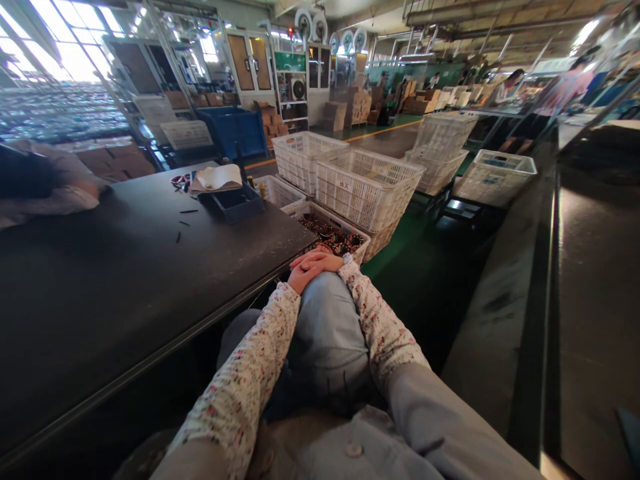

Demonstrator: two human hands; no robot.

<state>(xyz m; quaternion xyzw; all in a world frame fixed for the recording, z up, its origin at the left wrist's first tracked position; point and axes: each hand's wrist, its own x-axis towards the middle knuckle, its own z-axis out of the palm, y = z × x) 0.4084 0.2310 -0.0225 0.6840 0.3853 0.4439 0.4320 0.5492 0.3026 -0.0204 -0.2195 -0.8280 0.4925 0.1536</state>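
My left hand point(302, 275) and my right hand point(327, 261) rest together on my raised knee point(325, 293), laid one over the other. Their fingers lie flat and overlap, and neither hand holds anything that shows. Both forearms wear floral-print sleeves. Just beyond the hands, a white plastic crate point(367, 241) holds many small dark parts with coppery bits. To the left, close to the hands, runs the edge of a dark worktable point(210, 280).
On the table sit a dark bin point(240, 202) with a paper or cloth on top and several thin black pieces. Stacked white crates point(370, 190) stand ahead. Another person's arm point(55, 187) leans on the table at left; people work at the far right. A metal-edged bench point(595, 300) runs along the right.
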